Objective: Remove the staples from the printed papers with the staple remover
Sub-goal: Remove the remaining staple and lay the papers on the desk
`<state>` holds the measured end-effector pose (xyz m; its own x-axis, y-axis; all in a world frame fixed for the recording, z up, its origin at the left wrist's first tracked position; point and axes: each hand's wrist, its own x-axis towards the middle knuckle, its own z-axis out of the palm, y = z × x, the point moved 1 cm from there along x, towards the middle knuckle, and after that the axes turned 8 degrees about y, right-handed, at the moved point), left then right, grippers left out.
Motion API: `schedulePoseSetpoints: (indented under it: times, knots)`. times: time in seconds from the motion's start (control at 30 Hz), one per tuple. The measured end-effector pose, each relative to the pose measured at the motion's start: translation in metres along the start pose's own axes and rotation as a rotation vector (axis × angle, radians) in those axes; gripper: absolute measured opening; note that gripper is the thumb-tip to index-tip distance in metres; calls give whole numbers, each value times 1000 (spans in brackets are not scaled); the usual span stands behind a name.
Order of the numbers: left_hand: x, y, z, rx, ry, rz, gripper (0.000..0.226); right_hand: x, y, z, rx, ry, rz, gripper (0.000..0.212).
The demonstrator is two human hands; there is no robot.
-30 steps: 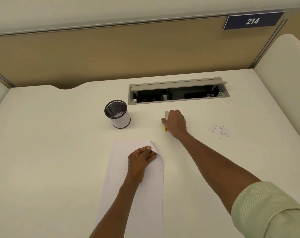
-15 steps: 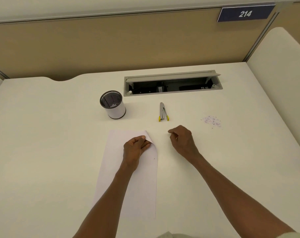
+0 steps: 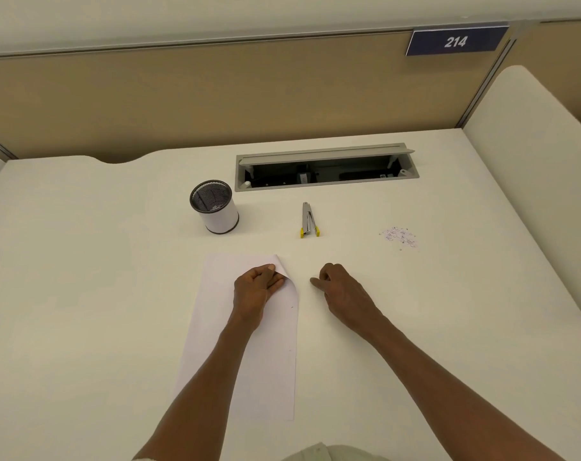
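White printed papers (image 3: 249, 354) lie on the desk in front of me, the top right corner curled up. My left hand (image 3: 257, 291) pinches that folded corner. A metal staple remover (image 3: 307, 220) with yellow tips lies on the desk beyond the papers, untouched. Just right of the papers, my right hand (image 3: 340, 289) hovers close to the desk with fingers loosely curled and the index finger pointing left toward the corner; it holds nothing that I can see.
A black mesh pen cup (image 3: 215, 206) with a white band stands beyond the papers at the left. A pile of pulled staples (image 3: 400, 237) lies at the right. An open grey cable tray (image 3: 325, 168) is set into the white desk (image 3: 83, 277). Partition walls behind and right.
My right hand let go of the staple remover on the desk and drew back toward the papers' corner. My left hand kept its hold on the folded corner.
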<state>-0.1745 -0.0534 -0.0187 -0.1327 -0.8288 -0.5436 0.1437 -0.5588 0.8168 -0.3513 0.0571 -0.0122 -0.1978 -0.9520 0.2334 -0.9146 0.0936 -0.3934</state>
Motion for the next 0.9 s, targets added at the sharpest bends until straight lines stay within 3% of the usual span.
schedulePoseSetpoints:
  times: [0.1, 0.2, 0.6, 0.73, 0.9]
  knots:
    - [1, 0, 0, -12, -9, -8, 15, -3, -2, -4, -57, 23, -15, 43]
    - [0, 0, -1, -4, -9, -2, 14, -5, 13, -6, -127, 64, 84, 18]
    - [0, 0, 0, 6, -13, 0, 14, 12, 88, -40, -396, 42, 262, 25]
    - [0, 1, -1, 9, -11, 1, 17, 16, 102, -39, -302, 96, 298, 22]
    - [-2, 2, 0, 23, -8, 6, 16, 22, 107, -46, 30, 262, 596, 21]
